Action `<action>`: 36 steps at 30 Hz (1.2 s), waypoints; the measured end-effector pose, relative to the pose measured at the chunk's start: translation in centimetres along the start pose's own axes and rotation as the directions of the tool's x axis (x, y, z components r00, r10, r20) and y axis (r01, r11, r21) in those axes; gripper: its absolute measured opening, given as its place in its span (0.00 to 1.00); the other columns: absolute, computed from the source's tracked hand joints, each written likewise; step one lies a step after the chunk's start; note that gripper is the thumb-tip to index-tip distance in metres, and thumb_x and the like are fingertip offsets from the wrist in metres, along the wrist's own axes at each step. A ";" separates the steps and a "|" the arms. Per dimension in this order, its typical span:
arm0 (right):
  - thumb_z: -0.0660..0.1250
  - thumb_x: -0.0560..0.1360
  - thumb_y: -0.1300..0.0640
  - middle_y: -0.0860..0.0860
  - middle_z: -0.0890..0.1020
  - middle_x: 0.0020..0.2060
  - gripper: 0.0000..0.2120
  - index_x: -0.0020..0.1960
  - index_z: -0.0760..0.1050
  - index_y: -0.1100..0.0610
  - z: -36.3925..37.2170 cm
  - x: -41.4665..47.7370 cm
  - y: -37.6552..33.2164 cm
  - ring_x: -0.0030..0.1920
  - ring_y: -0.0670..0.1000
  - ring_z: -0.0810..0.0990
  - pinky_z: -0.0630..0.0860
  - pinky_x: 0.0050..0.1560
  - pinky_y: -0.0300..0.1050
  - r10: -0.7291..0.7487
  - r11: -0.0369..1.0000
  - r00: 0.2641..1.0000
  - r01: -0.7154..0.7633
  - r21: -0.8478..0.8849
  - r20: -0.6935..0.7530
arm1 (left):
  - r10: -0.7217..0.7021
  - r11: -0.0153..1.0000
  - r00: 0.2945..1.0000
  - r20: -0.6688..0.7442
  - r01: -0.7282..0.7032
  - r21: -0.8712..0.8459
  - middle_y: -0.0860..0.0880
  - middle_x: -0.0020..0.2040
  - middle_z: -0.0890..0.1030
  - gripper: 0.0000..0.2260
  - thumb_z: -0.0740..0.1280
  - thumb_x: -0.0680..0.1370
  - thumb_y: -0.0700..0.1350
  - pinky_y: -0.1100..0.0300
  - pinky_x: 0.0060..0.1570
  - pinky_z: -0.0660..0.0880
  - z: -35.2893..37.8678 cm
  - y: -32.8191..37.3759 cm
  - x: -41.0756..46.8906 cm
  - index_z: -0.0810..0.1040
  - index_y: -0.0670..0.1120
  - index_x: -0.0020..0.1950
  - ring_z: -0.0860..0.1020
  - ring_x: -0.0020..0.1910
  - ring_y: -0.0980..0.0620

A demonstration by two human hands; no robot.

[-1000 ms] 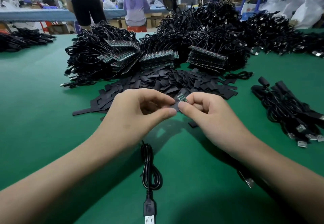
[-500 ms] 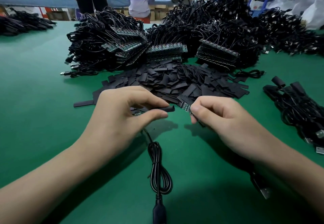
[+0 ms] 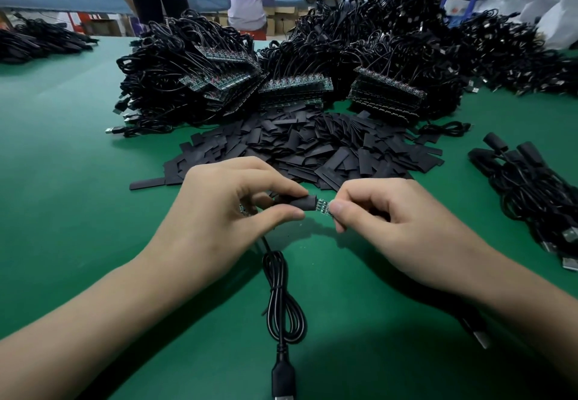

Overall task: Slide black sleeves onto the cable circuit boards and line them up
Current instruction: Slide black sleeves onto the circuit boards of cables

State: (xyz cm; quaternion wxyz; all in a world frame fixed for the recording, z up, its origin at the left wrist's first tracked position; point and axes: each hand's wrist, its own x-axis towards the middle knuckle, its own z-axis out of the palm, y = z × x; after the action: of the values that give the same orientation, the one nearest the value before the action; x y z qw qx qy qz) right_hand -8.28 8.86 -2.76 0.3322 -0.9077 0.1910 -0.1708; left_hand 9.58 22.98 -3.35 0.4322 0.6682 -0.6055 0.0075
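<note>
Left hand (image 3: 231,212) pinched sleeve (image 3: 300,203), right hand (image 3: 391,212) pinched board (image 3: 322,205) end. Sleeve had advanced over board toward right hand; sliding seemingly underway, alignment pending.

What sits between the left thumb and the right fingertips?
In the head view: the end of the black sleeve and a bare stretch of green circuit board.

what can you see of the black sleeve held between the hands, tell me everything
The black sleeve is a short matte tube, soft plastic by its look, partly flattened. It lies roughly level, held above the green table. The left hand pinches it between thumb and forefinger, hiding its left part. From its right end juts the green circuit board, only partly covered, whose tip the right hand pinches.
</note>
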 end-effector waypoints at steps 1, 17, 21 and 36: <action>0.63 0.80 0.45 0.45 0.69 0.25 0.14 0.39 0.77 0.50 0.0 0.0 -0.1 0.27 0.44 0.64 0.63 0.30 0.39 0.007 1.000 1.000 -0.007 -0.017 0.003 | -0.001 1.000 1.000 0.003 0.001 0.003 0.57 0.45 0.84 0.08 0.78 0.71 0.49 0.57 0.43 0.79 0.0 0.0 0.0 0.88 0.52 0.50 0.82 0.40 0.54; 0.63 0.80 0.43 0.45 0.67 0.27 0.14 0.41 0.80 0.47 0.1 0.0 -0.4 0.29 0.44 0.63 0.60 0.32 0.43 0.095 0.995 0.993 -0.097 0.027 0.068 | 0.150 0.985 0.986 0.078 -0.155 0.073 0.55 0.46 0.82 0.09 0.78 0.71 0.47 0.61 0.49 0.77 -0.2 -0.3 0.2 0.87 0.50 0.51 0.81 0.46 0.57; 0.62 0.79 0.43 0.47 0.68 0.28 0.14 0.41 0.81 0.48 0.1 0.1 -0.4 0.29 0.45 0.64 0.63 0.34 0.51 0.091 0.995 0.994 -0.094 0.040 0.061 | 0.153 0.985 0.984 0.096 -0.159 0.062 0.58 0.46 0.85 0.10 0.79 0.71 0.48 0.57 0.49 0.79 -0.3 -0.3 0.1 0.87 0.48 0.51 0.83 0.47 0.59; 0.63 0.82 0.42 0.46 0.62 0.26 0.15 0.43 0.82 0.49 0.1 0.2 0.8 0.28 0.48 0.60 0.57 0.30 0.44 0.054 0.983 0.995 -0.067 0.169 0.081 | 0.124 0.992 0.989 0.083 -0.126 0.011 0.60 0.44 0.86 0.11 0.78 0.71 0.50 0.69 0.49 0.77 0.2 0.0 0.0 0.86 0.49 0.51 0.83 0.44 0.66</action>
State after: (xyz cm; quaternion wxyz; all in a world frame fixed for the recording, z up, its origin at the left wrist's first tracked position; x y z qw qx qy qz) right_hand -8.26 8.25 -3.30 0.4213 -0.8754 0.1903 -0.1416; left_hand 9.49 22.86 -3.51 0.4001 0.6322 -0.6634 0.0119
